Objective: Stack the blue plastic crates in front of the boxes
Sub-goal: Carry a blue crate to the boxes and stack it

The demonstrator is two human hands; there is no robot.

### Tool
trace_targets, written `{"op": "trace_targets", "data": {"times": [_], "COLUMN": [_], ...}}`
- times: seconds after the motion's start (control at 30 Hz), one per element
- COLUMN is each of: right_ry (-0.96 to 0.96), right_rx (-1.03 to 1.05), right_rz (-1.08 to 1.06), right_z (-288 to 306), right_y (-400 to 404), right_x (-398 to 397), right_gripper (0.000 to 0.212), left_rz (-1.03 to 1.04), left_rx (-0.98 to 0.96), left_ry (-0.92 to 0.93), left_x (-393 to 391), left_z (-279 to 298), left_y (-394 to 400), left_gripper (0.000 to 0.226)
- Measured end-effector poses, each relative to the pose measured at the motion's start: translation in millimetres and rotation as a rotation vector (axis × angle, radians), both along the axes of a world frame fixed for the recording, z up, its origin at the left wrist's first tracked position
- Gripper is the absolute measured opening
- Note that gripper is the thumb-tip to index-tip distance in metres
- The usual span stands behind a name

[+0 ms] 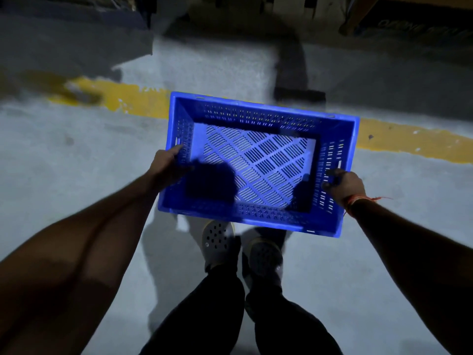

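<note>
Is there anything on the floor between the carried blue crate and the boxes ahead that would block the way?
Nothing visible blocks it. The blue crate is held off the floor by the left hand and right hand. Ahead lie only bare floor, the yellow line and shadows, up to the dim boxes.

Person, seen from above: both forearms bare, no sleeves in view; thin orange thread tied around right wrist, loose end trailing; dark trousers; pale perforated clogs on both feet.
</note>
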State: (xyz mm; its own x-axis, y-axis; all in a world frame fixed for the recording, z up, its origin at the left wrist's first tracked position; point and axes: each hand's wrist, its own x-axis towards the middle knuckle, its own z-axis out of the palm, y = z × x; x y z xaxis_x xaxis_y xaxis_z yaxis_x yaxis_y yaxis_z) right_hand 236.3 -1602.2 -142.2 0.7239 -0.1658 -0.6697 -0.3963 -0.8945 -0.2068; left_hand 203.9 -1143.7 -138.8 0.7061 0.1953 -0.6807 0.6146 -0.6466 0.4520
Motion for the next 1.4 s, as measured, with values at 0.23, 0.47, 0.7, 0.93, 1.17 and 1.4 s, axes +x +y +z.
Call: {"op": "trace_targets", "data": {"times": [0.23,0.47,0.7,0.93,1.17,1.4], "right_ry": [-0.126,-0.220,-0.204,-0.249,-0.276,-0.284], "right_rx": [0.073,0.388,0.496,0.525,0.503,0.525], "right_rz": [-0.080,-0.154,-0.310,-0.255,-0.220,-0.201], "right_z": [64.9,210.3,381.5,476.3,493.5,501.7], "right_y": [5.9,20.6,31.0,27.6,26.7,38.2], "right_x": [-5.0,-18.2,-61.7,-86.8,-101.7,-104.5], "right_gripper": [0.045,0.028,0.019,0.020,0.022,0.021], "left_rz": [0.028,0.294,0.284,0.159,0.142,0.152], "left_rx": [0.111,-0.161,-0.307,-0.335,-0.339,-0.357], "left_ry": [-0.140,-0.213,-0.288,-0.346,-0.393,-0.387], "left_x": [7.6,-2.0,-48.3,-60.5,-77.3,-92.1], "left_z": [69.6,227.6,399.7,513.4,538.5,536.6], "left_y": [-9.8,-51.9,-82.1,-93.3,-85.8,-79.4], "left_gripper": [0.069,0.047,0.034,0.032,0.032,0.029]}}
